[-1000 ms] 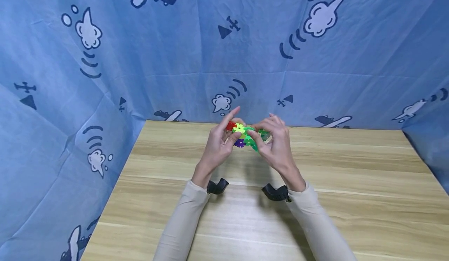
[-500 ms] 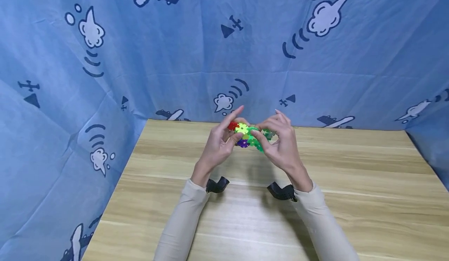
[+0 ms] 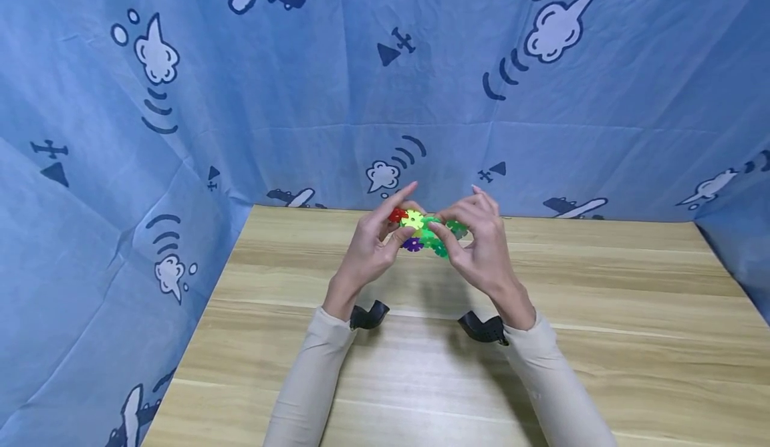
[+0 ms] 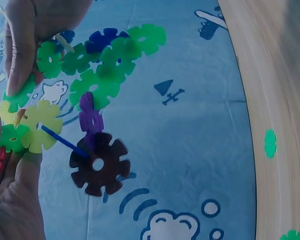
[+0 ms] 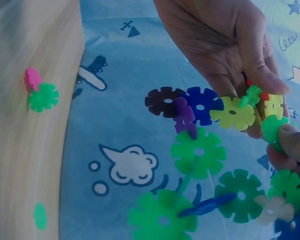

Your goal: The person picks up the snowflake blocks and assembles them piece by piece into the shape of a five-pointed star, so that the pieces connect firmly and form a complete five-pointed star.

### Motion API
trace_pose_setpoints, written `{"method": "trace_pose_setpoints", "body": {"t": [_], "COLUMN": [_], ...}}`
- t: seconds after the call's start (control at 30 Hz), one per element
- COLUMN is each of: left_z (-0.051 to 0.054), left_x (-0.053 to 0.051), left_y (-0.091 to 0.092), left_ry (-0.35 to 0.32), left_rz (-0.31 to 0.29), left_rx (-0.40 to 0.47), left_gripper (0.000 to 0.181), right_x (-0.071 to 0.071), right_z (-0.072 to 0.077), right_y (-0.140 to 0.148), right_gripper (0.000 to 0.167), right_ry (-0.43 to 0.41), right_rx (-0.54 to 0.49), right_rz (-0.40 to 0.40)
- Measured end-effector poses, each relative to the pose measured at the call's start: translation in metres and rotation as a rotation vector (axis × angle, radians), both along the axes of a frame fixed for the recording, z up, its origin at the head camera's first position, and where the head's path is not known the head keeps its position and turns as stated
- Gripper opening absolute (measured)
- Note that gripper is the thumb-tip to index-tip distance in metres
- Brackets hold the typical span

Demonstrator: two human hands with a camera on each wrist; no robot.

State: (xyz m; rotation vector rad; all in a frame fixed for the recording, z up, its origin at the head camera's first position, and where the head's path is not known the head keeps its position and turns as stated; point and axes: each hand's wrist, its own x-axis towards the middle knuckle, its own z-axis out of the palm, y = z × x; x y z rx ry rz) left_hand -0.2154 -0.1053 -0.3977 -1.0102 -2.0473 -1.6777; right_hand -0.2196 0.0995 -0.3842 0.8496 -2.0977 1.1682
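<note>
A chain of interlocking flower-shaped plastic discs is held up between both hands. In the head view my left hand (image 3: 374,246) pinches its left end, near a lime-yellow disc (image 3: 412,220) and a red disc (image 3: 397,215). My right hand (image 3: 479,246) pinches a small green disc (image 5: 275,131) against the yellow end, as the right wrist view shows. From there hang a blue disc (image 5: 201,106), a dark brown disc (image 4: 98,164), a purple disc (image 4: 91,120) and several green discs (image 4: 116,61). Fingers hide part of the joint.
Loose discs lie on the wooden table (image 3: 601,340): a green disc (image 4: 270,144) in the left wrist view, a pink disc (image 5: 32,79) in the right wrist view. A blue patterned curtain (image 3: 337,99) stands behind the table. Black camera mounts (image 3: 369,315) sit at both wrists.
Both hands keep their pinch on the disc chain and have drawn very slightly apart. The head view has shifted a little.
</note>
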Motion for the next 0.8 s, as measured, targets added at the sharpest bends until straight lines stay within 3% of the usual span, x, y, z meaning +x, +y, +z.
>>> {"method": "trace_pose_setpoints", "body": {"t": [0.17,0.6,0.8], "left_z": [0.000,-0.007,-0.009], "left_x": [-0.001,-0.002,0.000], "left_y": [0.004,0.012,0.016], "left_ry": [-0.004,-0.055,-0.058], "left_rz": [0.007,-0.031,-0.004], "left_rx": [0.037,0.071,0.146], "left_gripper": [0.062,0.064,0.067], "right_x": [0.000,-0.001,0.004], "right_z": [-0.001,-0.003,-0.009], "right_y": [-0.001,0.003,-0.011], "right_gripper": [0.007,0.006,0.006], "right_ry": [0.061,0.069,0.029], "right_rx": [-0.019,-0.019,-0.150], "right_rz": [0.000,0.010,-0.071]}}
